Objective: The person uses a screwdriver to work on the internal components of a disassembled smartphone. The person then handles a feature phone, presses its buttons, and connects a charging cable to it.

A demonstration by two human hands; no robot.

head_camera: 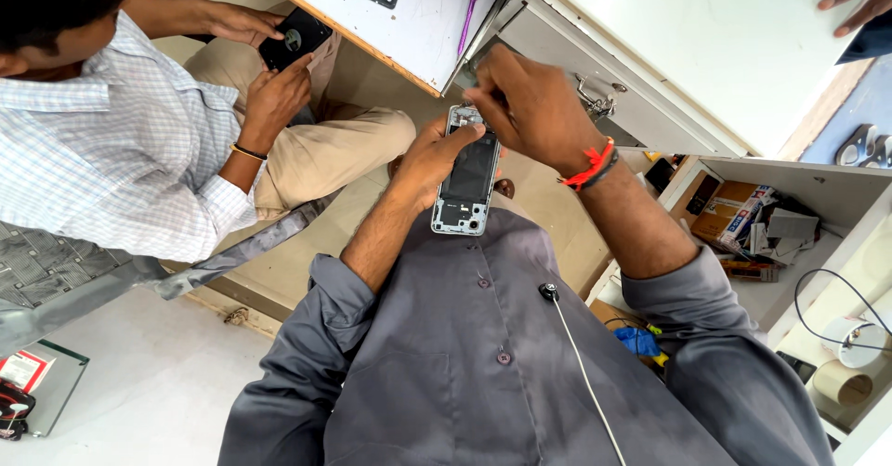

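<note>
**Opened phone held mid-frame, two hands on it**

Upper left, a co-worker in a checked shirt has both hands on one dark phone [294,37]. At centre, the left hand [429,155] wraps its fingers round one opened phone [467,173], silvery frame, dark glossy insides. The right hand [530,104] pinches shut at its top edge, red thread at the wrist. One white cupboard door [743,39] upper right

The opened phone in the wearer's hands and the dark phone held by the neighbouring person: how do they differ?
The opened phone has its back removed, showing its dark inside within a pale frame; the dark phone looks closed. The first is held by the left hand while the right hand works at its top; the second sits between the other person's hands. Both are held over laps.
</note>
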